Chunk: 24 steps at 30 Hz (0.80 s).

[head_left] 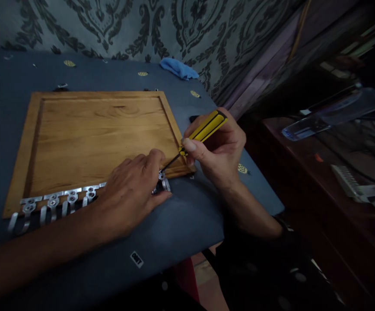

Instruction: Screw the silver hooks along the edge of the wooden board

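A framed wooden board (106, 138) lies flat on the table, with a metal hook rail (72, 196) along its near edge. Several silver double hooks with cross-head screws stick out from the rail toward me. My left hand (132, 190) is closed over the rail's right part, with the thumb low by the end hook (166, 185) and the fingers on the board, and covers much of that section. In my right hand (221, 149) is a yellow-and-black screwdriver (208, 127), held in a pinch and tilted. Its thin shaft reaches down to the metal just beside my left fingers; the exact tip contact is hard to see.
A blue cloth (179, 68) lies at the back of the table (187, 224), against the patterned wall. Small dark pieces sit behind the board. On the right, a dark red wooden surface (291, 151) holds cables, a clear plastic item (323, 116) and a white strip (346, 181).
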{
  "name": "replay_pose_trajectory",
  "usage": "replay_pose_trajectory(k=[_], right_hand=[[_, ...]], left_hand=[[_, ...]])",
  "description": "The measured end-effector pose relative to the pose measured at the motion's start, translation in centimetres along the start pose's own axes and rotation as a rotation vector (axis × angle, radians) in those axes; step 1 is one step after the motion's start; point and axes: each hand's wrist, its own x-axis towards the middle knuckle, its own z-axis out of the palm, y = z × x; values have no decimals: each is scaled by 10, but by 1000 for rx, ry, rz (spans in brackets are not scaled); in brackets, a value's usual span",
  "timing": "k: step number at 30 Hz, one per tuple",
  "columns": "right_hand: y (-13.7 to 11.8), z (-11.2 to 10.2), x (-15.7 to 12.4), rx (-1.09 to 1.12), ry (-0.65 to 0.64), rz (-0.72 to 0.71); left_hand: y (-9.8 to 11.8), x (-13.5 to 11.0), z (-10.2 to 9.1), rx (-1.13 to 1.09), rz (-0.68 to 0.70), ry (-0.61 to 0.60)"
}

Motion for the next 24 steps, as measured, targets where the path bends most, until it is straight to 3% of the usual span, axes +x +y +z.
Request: replay_pose_trajectory(k=[9,20,24], right_hand=[[-5,-6,3,72,-155,17],[-6,-5,8,80,-100,57],[-5,-9,7,108,-139,86]], left_hand=[[-1,-1,1,15,9,11],[0,0,-1,2,9,-1],[-1,1,-1,7,9,-17]])
